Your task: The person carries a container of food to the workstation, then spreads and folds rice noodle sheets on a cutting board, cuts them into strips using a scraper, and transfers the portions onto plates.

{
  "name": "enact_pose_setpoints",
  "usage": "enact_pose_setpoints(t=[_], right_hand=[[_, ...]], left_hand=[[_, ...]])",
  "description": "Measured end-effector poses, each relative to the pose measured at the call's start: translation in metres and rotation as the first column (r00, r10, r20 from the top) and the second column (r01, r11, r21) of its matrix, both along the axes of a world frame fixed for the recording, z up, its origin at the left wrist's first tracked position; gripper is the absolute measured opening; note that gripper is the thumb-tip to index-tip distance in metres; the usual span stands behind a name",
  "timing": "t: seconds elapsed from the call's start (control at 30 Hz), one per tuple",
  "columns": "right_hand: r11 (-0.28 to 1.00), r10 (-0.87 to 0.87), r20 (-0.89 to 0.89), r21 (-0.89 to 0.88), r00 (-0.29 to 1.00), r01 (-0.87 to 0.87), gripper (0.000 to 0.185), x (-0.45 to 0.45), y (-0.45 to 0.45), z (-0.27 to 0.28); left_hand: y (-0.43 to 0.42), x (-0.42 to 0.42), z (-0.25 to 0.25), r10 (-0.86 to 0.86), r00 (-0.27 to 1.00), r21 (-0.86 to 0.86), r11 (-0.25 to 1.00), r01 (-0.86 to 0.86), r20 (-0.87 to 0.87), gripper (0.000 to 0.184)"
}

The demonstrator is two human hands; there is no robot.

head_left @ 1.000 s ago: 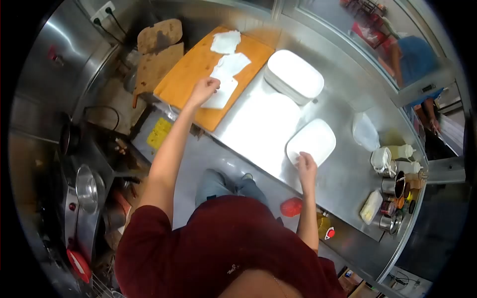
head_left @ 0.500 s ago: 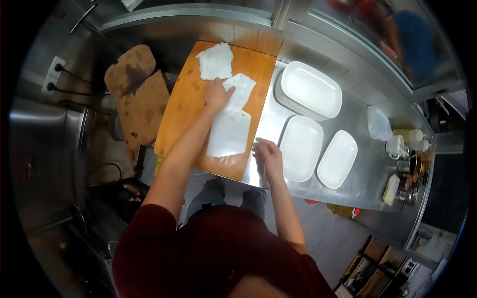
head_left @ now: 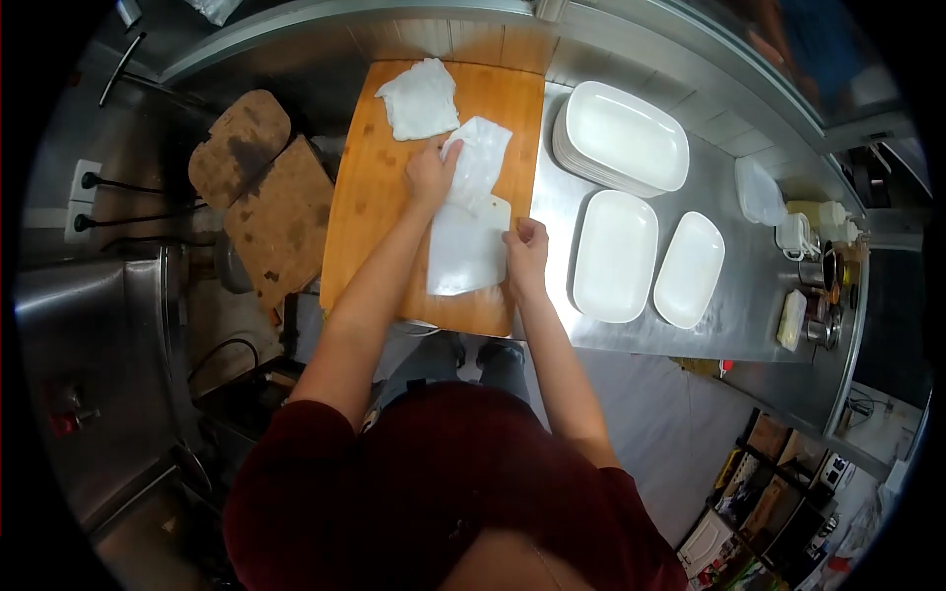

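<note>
On the wooden board lie a folded white sheet at the top, a translucent white sheet below it, and a white rectangular sheet or thin board nearest me. My left hand rests at the left edge of the translucent sheet, thumb and fingers closed near it; what they pinch is hard to make out. My right hand is at the right edge of the rectangular piece, its fingers curled together; anything between them is too small to tell.
To the right on the steel counter stand a stack of white plates and two single plates. Bottles and small pots stand at the far right. Two worn wooden boards lean at the left.
My right hand has moved from the single plate on the counter to the board's right side. My left hand has shifted to the translucent sheet. Two separate plates now show, and the view has turned.
</note>
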State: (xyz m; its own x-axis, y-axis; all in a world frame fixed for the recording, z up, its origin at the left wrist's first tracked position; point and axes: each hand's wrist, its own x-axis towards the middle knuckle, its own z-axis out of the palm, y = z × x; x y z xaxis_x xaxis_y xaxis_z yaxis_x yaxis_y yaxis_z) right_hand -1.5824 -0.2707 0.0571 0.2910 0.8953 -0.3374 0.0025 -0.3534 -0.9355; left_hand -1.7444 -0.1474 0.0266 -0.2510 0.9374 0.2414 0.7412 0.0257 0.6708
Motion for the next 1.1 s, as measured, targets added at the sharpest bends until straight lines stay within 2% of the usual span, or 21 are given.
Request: enact_pose_setpoints(t=[0.1,0.13,0.17,0.23,0.33,0.37,0.47,0.5,0.53,0.57,0.6,0.63,0.67,0.7,0.77,0.87,0.97,1.1], right_hand=[[0.99,-0.085,-0.273,-0.132,0.958,0.051,0.045,-0.013,0.003,-0.009],[0.991,-0.12,-0.138,-0.074,0.983,0.11,0.04,-0.023,0.003,-0.015],[0.996,-0.07,-0.143,-0.062,0.987,0.062,0.039,-0.026,0.002,-0.028],[0.965,0.0,-0.403,-0.239,0.915,-0.105,0.033,-0.032,-0.002,0.007],[0.933,0.117,-0.712,-0.16,0.692,-0.323,0.026,-0.037,-0.011,-0.008],[0.939,0.095,-0.701,-0.172,0.707,-0.297,0.024,-0.032,-0.015,-0.006],[0.963,0.019,-0.661,-0.188,0.75,-0.19,0.026,0.0,-0.03,0.015],[0.97,0.067,-0.652,-0.134,0.755,-0.203,0.028,0.02,-0.038,-0.002],[0.952,0.133,-0.589,-0.149,0.797,-0.269,0.029,0.043,-0.046,0.011],[0.962,0.06,-0.604,-0.176,0.795,-0.206,0.029,0.057,-0.056,0.023],[0.975,-0.05,-0.661,-0.194,0.749,-0.105,0.028,0.066,-0.063,0.035],[0.967,-0.041,-0.682,-0.212,0.73,-0.143,0.028,0.094,-0.073,0.008],[0.971,-0.132,-0.689,-0.235,0.713,-0.047,0.029,0.099,-0.079,0.012],[0.965,-0.221,-0.693,-0.259,0.686,0.05,0.031,0.103,-0.084,0.018],[0.96,-0.273,-0.715,-0.245,0.644,0.134,0.036,0.111,-0.093,0.022],[0.95,-0.312,-0.738,-0.255,0.598,0.18,0.044,0.117,-0.102,0.024],[0.953,-0.303,-0.745,-0.257,0.594,0.163,0.048,0.117,-0.109,0.025],[0.957,-0.278,-0.733,-0.266,0.621,0.115,0.046,0.113,-0.11,0.025]], left_hand=[[-0.006,0.003,0.002,-0.057,0.998,0.07,0.996,0.059,-0.032,0.033],[-0.005,0.002,0.0,-0.052,0.998,0.08,0.995,0.055,-0.032,0.034],[-0.003,0.001,-0.001,-0.047,0.998,0.092,0.995,0.05,-0.033,0.035],[0.001,-0.001,-0.001,-0.035,0.999,-0.028,0.999,0.035,-0.017,0.035],[0.014,-0.007,0.001,-0.034,0.999,-0.202,0.979,0.027,-0.03,0.037],[0.018,-0.008,-0.001,-0.037,0.999,-0.259,0.966,0.026,-0.04,0.038],[0.024,-0.002,-0.006,0.002,0.927,-0.232,0.968,0.092,0.374,0.039],[0.024,0.0,0.003,0.075,0.85,-0.309,0.945,0.106,0.521,0.038],[0.02,0.005,0.019,0.16,0.746,-0.383,0.914,0.135,0.646,0.037],[0.016,0.009,0.027,0.255,0.621,-0.45,0.875,0.178,0.741,0.037],[0.015,0.008,0.02,0.122,0.728,-0.382,0.902,0.203,0.674,0.035],[0.017,0.005,0.014,-0.015,0.814,-0.311,0.92,0.238,0.581,0.034],[0.016,0.006,0.019,-0.148,0.874,-0.243,0.927,0.285,0.462,0.033],[0.016,0.01,0.024,-0.07,0.826,-0.299,0.912,0.279,0.559,0.032],[0.02,0.016,0.041,0.105,0.697,-0.406,0.869,0.282,0.709,0.032],[0.028,0.029,0.059,0.064,0.538,-0.266,0.914,0.308,0.841,0.031],[0.022,0.04,0.086,0.092,0.374,-0.226,0.916,0.33,0.923,0.031],[0.024,0.024,0.009,0.004,0.67,-0.267,0.919,0.291,0.743,0.036]])
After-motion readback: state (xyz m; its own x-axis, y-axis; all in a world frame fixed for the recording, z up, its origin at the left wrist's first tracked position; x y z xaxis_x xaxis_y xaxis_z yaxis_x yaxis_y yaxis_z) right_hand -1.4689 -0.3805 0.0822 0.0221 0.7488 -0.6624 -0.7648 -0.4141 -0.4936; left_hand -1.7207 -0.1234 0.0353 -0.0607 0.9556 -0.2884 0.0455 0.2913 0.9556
